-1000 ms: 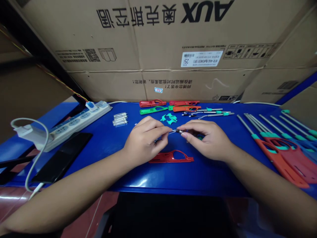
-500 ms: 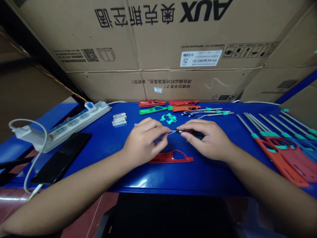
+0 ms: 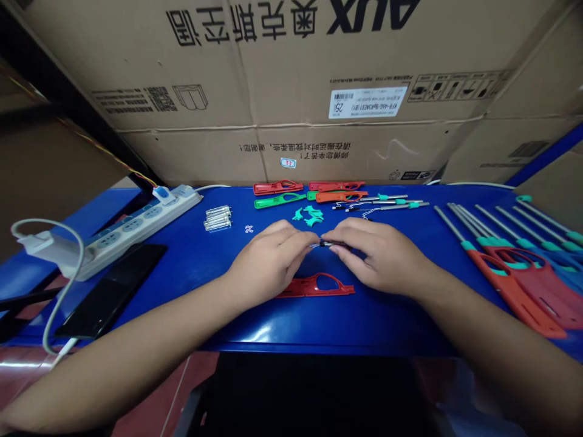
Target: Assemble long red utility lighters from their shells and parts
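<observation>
Cardboard ctn (image 3: 291, 67) reads AUX, upside down; label (image 3: 368, 102) "25". L hand (image 3: 266, 255) pinching thin wire (image 3: 314, 245), R hand (image 3: 385, 255) pinching slim dark-ended rod (image 3: 337, 244); hands closer vs earlier.

Around our dark piece (image 3: 325, 244) with its pale wires (image 3: 315, 245), we see a blue table (image 3: 387, 325); a red shell (image 3: 304, 287) at six o'clock; turquoise pieces (image 3: 314, 220) at twelve, then brown cardboard (image 3: 291, 67) printed black; red, orange and blue handles (image 3: 544, 294) at three; white power strip (image 3: 132, 226) at nine.
</observation>
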`<action>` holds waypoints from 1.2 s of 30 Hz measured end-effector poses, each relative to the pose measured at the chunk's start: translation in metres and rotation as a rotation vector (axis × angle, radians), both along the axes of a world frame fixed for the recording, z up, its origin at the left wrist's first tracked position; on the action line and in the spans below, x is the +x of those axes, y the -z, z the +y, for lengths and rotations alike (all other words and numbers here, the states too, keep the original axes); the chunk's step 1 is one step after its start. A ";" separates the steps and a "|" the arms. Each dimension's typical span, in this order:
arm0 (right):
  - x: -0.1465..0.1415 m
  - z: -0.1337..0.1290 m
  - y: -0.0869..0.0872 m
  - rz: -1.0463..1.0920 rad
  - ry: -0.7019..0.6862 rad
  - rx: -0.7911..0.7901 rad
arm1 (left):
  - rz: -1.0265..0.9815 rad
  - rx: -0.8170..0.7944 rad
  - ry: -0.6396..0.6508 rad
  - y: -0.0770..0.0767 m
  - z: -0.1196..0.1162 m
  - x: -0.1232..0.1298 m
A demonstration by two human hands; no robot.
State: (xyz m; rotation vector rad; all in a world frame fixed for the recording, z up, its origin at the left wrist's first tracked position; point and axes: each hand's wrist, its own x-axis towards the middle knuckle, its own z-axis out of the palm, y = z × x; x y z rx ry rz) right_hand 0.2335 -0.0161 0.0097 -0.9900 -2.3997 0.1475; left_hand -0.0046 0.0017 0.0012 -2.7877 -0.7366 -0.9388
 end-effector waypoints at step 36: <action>0.003 -0.002 -0.005 0.121 -0.014 -0.001 | -0.211 -0.066 0.039 -0.007 -0.002 0.001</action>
